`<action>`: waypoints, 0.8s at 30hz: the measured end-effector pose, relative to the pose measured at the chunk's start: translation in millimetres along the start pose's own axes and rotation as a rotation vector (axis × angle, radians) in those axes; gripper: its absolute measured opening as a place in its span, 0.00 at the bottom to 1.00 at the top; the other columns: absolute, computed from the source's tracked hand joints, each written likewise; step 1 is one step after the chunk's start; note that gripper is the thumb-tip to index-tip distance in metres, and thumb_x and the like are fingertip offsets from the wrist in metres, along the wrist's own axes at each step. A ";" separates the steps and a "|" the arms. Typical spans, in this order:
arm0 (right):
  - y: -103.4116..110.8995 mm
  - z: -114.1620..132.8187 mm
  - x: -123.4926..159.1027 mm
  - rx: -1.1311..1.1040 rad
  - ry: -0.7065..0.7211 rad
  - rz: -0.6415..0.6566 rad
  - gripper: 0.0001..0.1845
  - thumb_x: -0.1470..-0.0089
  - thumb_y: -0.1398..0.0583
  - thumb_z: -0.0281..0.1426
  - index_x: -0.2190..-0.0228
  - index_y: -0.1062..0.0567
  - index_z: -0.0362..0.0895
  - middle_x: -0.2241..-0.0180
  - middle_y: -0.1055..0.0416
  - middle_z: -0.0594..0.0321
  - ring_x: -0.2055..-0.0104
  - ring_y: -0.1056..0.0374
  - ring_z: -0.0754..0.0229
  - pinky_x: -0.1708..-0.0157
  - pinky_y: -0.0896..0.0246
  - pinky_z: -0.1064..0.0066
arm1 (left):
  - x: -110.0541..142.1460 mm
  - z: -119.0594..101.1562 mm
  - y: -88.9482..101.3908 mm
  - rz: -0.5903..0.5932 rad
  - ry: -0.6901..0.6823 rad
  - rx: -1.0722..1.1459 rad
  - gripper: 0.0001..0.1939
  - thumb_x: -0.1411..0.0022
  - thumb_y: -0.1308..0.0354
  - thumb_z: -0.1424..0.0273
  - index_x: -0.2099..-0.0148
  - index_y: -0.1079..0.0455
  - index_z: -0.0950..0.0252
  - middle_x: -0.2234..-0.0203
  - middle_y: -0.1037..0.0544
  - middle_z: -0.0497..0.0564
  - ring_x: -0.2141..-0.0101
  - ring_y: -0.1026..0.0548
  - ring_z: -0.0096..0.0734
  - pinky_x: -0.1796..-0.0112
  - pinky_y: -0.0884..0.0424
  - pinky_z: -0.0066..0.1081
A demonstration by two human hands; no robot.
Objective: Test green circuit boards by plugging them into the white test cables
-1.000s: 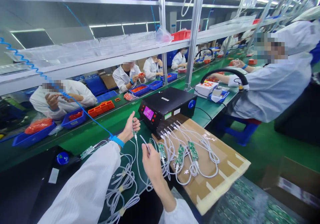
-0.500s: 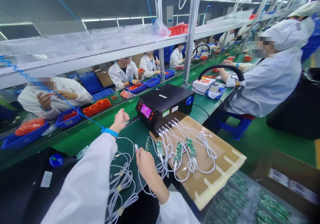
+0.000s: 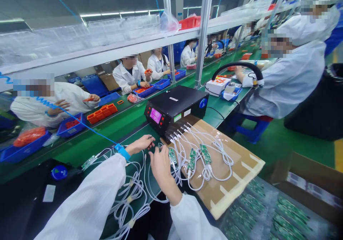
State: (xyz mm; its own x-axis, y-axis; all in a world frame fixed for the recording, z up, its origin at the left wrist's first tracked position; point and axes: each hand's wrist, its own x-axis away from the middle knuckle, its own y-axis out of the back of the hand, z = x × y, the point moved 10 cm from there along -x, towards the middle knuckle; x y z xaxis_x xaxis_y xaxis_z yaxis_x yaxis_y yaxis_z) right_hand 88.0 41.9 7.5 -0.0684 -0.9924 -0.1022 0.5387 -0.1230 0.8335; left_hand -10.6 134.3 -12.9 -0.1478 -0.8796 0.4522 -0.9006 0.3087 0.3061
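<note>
My left hand (image 3: 140,144) reaches low over the green mat just left of a black tester box (image 3: 175,108), fingers pinched near a small green circuit board (image 3: 160,147). What it grips is too small to name. My right hand (image 3: 160,163) hovers beside it with fingers curled over the same board and a white cable (image 3: 147,175). Three more green boards (image 3: 192,157) lie on a cardboard sheet (image 3: 235,177), each plugged into white cables that run to the tester. A blue wrist strap (image 3: 122,151) with a coiled blue cord is on my left wrist.
A tangle of white cables (image 3: 128,200) lies by my left sleeve. Trays of green boards (image 3: 270,215) sit at the lower right. Several co-workers in white coats sit across a green conveyor (image 3: 112,127) with blue bins and orange parts. One person sits close at the right.
My left hand has come down from a raised position to the mat by the tester. My right hand moved forward to the small board, close beside the left hand.
</note>
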 end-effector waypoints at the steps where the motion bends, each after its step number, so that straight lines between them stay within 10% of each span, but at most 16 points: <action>1: 0.9 -6.4 -3.6 0.013 -0.025 0.000 0.18 0.29 0.45 0.33 0.47 0.25 0.35 0.47 0.29 0.38 0.45 0.28 0.44 0.53 0.27 0.61 | -0.7 1.2 -3.7 -0.005 -0.016 -0.023 0.04 0.34 0.39 0.74 0.64 0.29 0.68 0.77 0.23 0.48 0.79 0.31 0.24 0.75 0.37 0.25; 7: -5.7 -22.4 -23.0 0.057 -0.087 0.073 0.18 0.34 0.50 0.18 0.48 0.26 0.35 0.49 0.28 0.39 0.48 0.24 0.48 0.57 0.28 0.65 | -2.1 7.5 -24.9 -0.038 -0.131 -0.122 0.15 0.34 0.38 0.69 0.73 0.35 0.63 0.85 0.32 0.44 0.82 0.35 0.27 0.76 0.42 0.28; 24: 33.9 -38.6 -22.6 -0.379 -0.043 -0.055 0.15 0.26 0.54 0.28 0.51 0.29 0.38 0.52 0.23 0.49 0.52 0.25 0.57 0.56 0.38 0.70 | 33.3 -32.5 -55.5 -0.037 -0.594 -0.061 0.24 0.29 0.47 0.47 0.62 0.28 0.64 0.67 0.24 0.50 0.62 0.28 0.34 0.56 0.33 0.30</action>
State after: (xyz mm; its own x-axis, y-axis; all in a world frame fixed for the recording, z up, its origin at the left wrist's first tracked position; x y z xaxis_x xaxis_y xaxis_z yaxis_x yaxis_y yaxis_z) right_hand 140.3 60.1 17.1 -0.1369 -0.9842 -0.1120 0.8051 -0.1764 0.5663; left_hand 47.8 99.6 12.4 -0.3363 -0.9364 -0.1006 -0.8870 0.2791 0.3680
